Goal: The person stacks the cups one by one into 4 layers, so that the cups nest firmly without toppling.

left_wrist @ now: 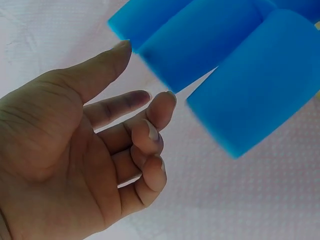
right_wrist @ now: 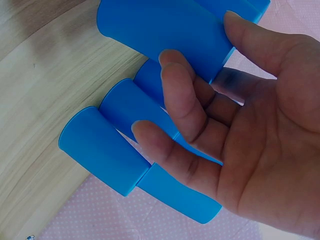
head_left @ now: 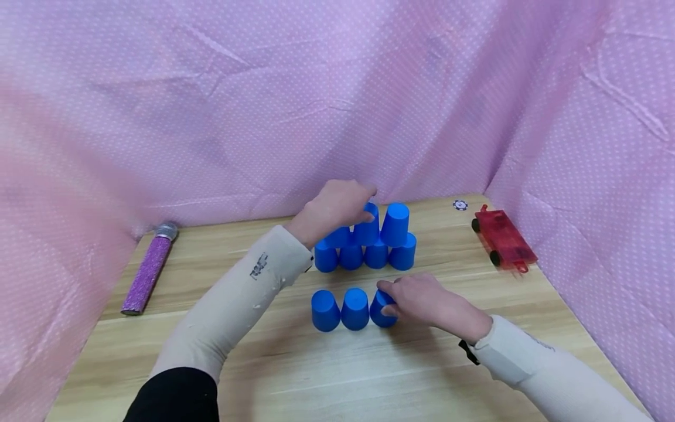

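Several upside-down blue cups form a bottom row [head_left: 326, 258] at the back, with three more in a second tier on top. My left hand [head_left: 340, 205] hovers at the top of the tier's middle cup [head_left: 365, 231]. In the left wrist view its fingers are loosely bent with a gap between thumb and fingers, thumb tip [left_wrist: 122, 47] right at a cup's edge. Nearer me stand three upside-down blue cups in a line: a left one [head_left: 325, 312], a middle one [head_left: 355, 309] and a right one. My right hand [head_left: 422, 299] pinches the right cup [right_wrist: 170, 30] between thumb and fingers.
On the wooden table [head_left: 253, 375], a purple glittery microphone [head_left: 149, 272] lies at the left. A red toy car chassis [head_left: 503, 237] with black wheels and a poker chip [head_left: 460, 205] are at the right. Pink dotted cloth [head_left: 263, 117] hangs behind and beside the table.
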Demonstrator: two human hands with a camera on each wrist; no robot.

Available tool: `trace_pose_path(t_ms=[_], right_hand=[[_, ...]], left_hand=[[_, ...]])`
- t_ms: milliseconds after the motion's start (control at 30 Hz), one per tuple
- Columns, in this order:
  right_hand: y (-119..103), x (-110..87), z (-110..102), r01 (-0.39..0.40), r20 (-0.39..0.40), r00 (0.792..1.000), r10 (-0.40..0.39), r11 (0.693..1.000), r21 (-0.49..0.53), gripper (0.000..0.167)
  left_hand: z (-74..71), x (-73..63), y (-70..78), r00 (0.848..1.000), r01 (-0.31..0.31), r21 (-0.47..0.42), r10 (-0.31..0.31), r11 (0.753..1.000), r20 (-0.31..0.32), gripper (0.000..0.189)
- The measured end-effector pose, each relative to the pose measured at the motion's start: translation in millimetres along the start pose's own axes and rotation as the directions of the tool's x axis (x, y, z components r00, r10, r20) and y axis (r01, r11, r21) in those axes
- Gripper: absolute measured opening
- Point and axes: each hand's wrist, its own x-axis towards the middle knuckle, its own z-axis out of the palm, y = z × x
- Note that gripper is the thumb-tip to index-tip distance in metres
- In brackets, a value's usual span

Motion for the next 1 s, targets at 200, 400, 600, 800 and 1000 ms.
trace_pose_path(t_ms=[200,400,600,800,1000], right_hand=[[-0.7,-1.7,-0.1,0.005,-0.005,1.0,-0.005,1.0,0.0,0.044],[-0.7,-2.1,-0.2,0.024,-0.019,1.0,-0.024,1.0,-0.001,0.041],[-0.7,-0.7,-0.5,0.043,-0.021,0.999,-0.043,0.999,-0.004,0.042],[0.9,-0.4,-1.4,0.024,-0.004,1.0,-0.024,1.0,-0.002,0.05],[-1.9,-0.6,-0.2,0.031,-0.006,0.999,-0.031,1.0,0.003,0.051]], left_hand=[[-14.1,-23.6,-2.3,0.989,-0.026,0.084,0.038,0.996,-0.146,0.039],[-15.8,-57.9,0.9,0.975,-0.102,0.111,0.122,0.988,-0.188,0.036],[1.1,-91.4,-0.5,0.975,-0.205,0.009,0.205,0.979,-0.085,0.036],[34.6,-111.7,-7.3,0.982,-0.149,-0.045,0.153,0.988,0.112,0.039],[65.9,-123.3,-15.9,0.975,-0.054,-0.123,0.078,0.991,0.208,0.054]])
